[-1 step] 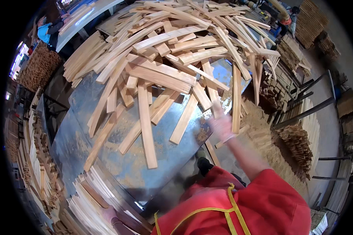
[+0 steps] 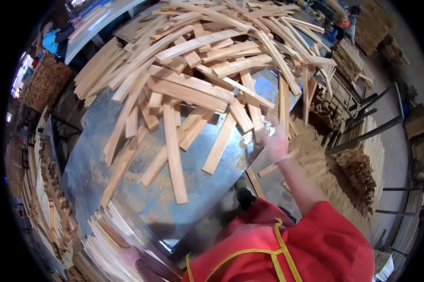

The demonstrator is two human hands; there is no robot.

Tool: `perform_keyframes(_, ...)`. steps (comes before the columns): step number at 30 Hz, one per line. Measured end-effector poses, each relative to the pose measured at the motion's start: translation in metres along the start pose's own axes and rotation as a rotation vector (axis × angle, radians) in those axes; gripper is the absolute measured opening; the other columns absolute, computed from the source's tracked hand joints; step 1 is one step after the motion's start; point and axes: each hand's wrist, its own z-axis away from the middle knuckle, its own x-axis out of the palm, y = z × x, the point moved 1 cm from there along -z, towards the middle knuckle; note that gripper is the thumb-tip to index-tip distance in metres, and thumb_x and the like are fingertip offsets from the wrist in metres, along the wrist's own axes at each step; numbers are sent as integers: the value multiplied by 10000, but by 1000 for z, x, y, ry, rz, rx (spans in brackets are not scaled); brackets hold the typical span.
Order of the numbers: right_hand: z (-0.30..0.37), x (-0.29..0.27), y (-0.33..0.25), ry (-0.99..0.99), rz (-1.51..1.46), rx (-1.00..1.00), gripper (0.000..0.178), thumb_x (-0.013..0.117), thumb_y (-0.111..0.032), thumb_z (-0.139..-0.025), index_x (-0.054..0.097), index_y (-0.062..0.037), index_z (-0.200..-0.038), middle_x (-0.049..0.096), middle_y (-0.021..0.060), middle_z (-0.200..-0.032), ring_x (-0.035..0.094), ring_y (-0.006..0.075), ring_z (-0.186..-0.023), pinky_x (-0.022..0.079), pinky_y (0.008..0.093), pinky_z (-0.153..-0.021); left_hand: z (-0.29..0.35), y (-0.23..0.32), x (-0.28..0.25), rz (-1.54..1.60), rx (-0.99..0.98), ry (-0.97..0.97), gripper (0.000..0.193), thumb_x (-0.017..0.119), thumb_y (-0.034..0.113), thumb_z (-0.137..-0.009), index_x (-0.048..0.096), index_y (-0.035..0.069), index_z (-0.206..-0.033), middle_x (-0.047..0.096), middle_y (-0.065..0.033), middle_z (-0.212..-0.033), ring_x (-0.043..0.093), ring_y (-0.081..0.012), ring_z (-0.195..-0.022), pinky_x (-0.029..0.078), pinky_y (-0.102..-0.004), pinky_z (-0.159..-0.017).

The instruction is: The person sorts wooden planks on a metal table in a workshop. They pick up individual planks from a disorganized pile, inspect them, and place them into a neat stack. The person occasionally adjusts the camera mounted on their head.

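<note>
Long pale wooden slats heaped on blue-grey metal table; your blurred right hand near slat ends, your left hand at stacked whitish wooden strips; can't tell either grip.

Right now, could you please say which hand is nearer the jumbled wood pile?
Right: the right hand is by the wood pile; the left hand is farther away, at the pale stack.

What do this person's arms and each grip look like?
The right sleeve is red, short and loose, with the forearm bare below it. A thin pale band shows at the right wrist, a dark band at the left. The right grip is blurred; whether it or the left grip wears a thin glove, I cannot tell.
</note>
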Motion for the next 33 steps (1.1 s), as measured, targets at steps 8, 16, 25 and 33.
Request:
perform_keyframes(8,-90,-22,135,-140,-630,728,592,797,-238,-894,566,-26,-1396,693,170,-1195,700,299,-1024,597,451,-927,123,285,76,202,653,-109,837,777,144,-835,437,-26,-1581,576,-238,-1511,584,-381,-1360,453,-449,-1161)
perform_keyframes(16,42,43,13,-485,-1123,790,502,755,-183,-966,544,-74,-1409,679,53,-1145,674,216,-1015,577,414,-931,127,282,59,561,786,-412,903,708,54,-798,379,35,-1639,636,-155,-1337,662,-269,-1110,577,-387,-900)
perform_keyframes(25,217,103,14,-1280,-212,340,565,726,-309,-957,595,7,-1408,715,170,-1249,690,307,-1138,543,405,-1007,225,143,1,996,437,-896,730,706,65,-867,482,77,-1562,643,-109,-1222,653,-204,-956,555,-336,-834)
perform_keyframes(33,278,165,-29,-1824,371,-247,464,689,-377,-913,755,-1,-1178,747,272,-1151,714,426,-1099,545,470,-982,182,135,45,388,382,-335,735,795,446,-779,622,17,-1350,651,-243,-1341,658,-442,-1212,530,-472,-1056)
